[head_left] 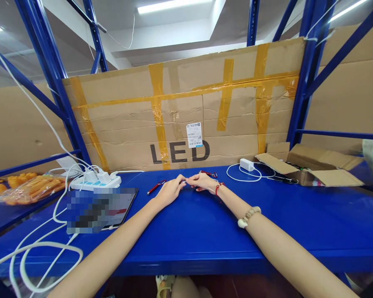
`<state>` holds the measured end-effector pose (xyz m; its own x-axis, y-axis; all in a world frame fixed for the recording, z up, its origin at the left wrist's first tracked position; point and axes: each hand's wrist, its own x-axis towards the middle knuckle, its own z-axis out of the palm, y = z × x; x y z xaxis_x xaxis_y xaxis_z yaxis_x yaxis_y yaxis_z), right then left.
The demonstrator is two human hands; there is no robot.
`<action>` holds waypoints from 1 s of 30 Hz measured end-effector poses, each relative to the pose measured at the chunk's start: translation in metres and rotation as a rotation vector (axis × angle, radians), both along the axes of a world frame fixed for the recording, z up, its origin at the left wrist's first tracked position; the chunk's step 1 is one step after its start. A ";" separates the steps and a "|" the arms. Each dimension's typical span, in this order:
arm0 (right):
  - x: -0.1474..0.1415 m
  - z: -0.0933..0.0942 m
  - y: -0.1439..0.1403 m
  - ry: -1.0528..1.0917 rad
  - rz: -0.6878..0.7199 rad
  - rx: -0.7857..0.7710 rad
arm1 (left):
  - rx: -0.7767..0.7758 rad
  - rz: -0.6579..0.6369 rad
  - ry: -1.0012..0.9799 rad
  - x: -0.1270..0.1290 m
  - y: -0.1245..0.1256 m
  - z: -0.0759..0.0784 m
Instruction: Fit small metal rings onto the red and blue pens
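My left hand (pixel 170 192) and my right hand (pixel 202 182) meet over the middle of the blue shelf top. Both are closed, fingertips pinched round a small silvery piece (pixel 183 181), too small and too covered to name. Just left of my left hand lies a slim red pen-like thing (pixel 156 187) with a dark end. Behind my right hand is another small red item (pixel 209 174), partly hidden by the hand. A red string bracelet and a beaded one circle my right arm.
A white power strip (pixel 96 182) with trailing cables and a tablet (pixel 121 211), partly blurred, lie to the left. Farther left is a bag of orange pieces (pixel 34 189). A white charger (pixel 246 164) and an opened cardboard box (pixel 307 176) sit at right. Taped cardboard (pixel 127 136) stands behind.
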<state>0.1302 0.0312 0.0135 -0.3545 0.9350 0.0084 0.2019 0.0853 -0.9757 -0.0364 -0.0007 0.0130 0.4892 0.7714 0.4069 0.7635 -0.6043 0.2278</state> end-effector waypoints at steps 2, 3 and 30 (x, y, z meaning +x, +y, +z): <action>-0.001 0.000 -0.001 0.011 -0.011 -0.032 | 0.028 -0.024 0.007 0.000 0.001 0.001; -0.001 -0.001 -0.001 0.010 -0.023 -0.033 | 0.038 -0.024 0.016 0.000 0.001 0.001; -0.007 -0.007 0.000 -0.076 0.005 0.039 | -0.019 0.051 0.038 -0.006 0.005 -0.006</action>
<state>0.1232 0.0312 0.0063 -0.3604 0.9326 0.0177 0.2744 0.1242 -0.9536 -0.0425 0.0039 0.0071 0.4637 0.8031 0.3742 0.8015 -0.5603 0.2091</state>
